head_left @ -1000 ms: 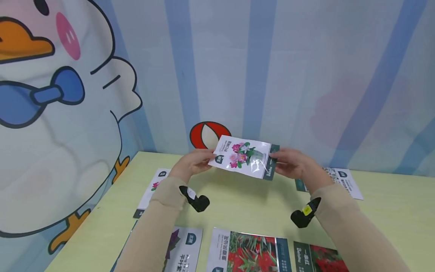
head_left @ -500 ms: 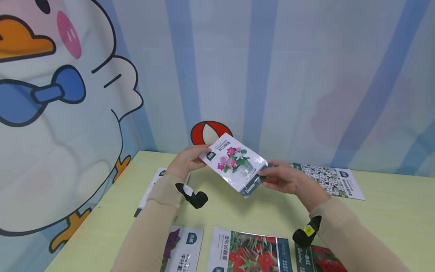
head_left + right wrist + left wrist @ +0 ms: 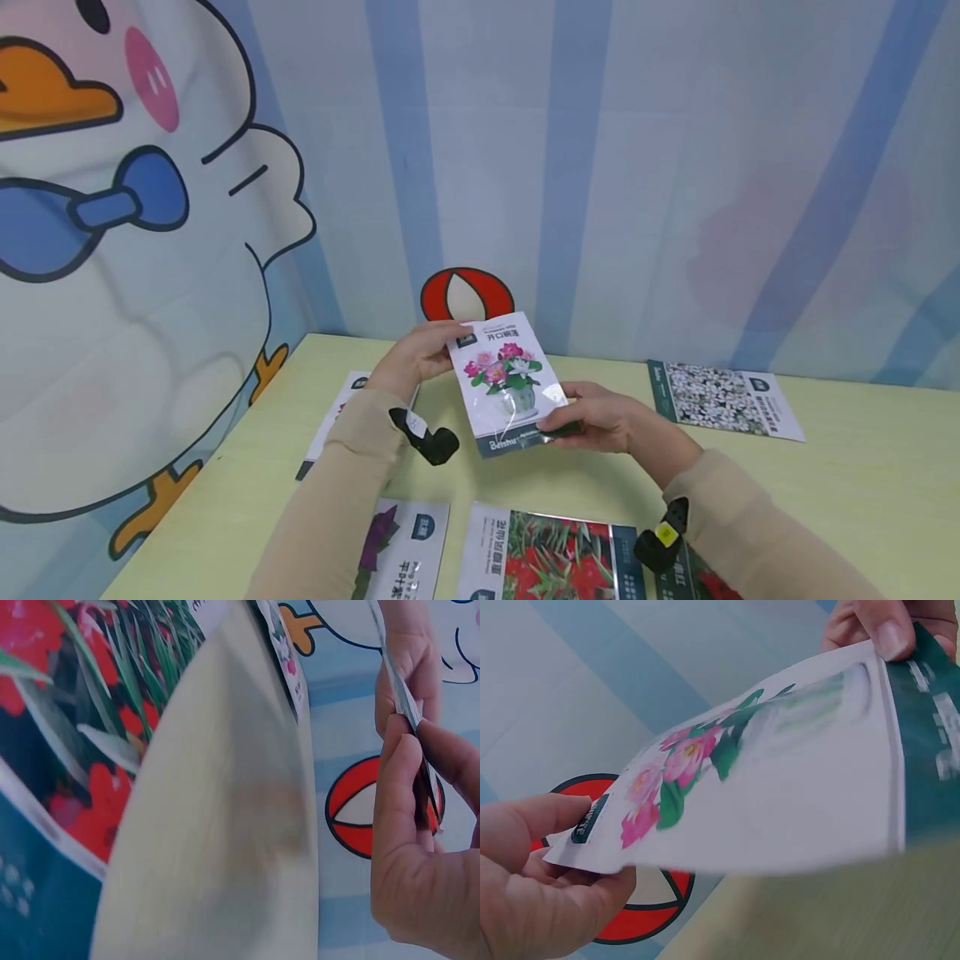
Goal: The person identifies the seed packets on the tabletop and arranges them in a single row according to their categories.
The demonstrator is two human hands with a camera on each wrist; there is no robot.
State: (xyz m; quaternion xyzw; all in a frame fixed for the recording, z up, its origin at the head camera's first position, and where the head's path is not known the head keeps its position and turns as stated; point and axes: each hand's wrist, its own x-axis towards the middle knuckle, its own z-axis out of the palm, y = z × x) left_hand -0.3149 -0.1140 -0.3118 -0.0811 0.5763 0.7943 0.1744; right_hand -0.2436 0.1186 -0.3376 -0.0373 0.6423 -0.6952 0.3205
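Head view: left hand (image 3: 412, 358) pinches the pink-flower packet (image 3: 498, 383) by its upper-left corner; right hand (image 3: 606, 419) grips its lower-right corner. Packet is held above the pale yellow table (image 3: 862, 483), left of the white-flower packet (image 3: 716, 398) lying there.

- Pink-flower packet (image 3: 491, 387), the one you held: "Beishu" stood in white on the dark lower band (image 3: 486, 452); the title 开口碗莲 stood along the top.
- Red-flower packet (image 3: 558, 554), nearest you at centre: 重瓣凤仙花 ran up the white end.
- Dark-green packet (image 3: 686, 579), front right: you could read 串红, partly covered.
- Purple-leaf packet (image 3: 412, 554): title sideways to you; 叶 was legible.
- White-flower packet (image 3: 716, 398): title too small for you to read.
- Left wrist view: the band's lettering was blurred.
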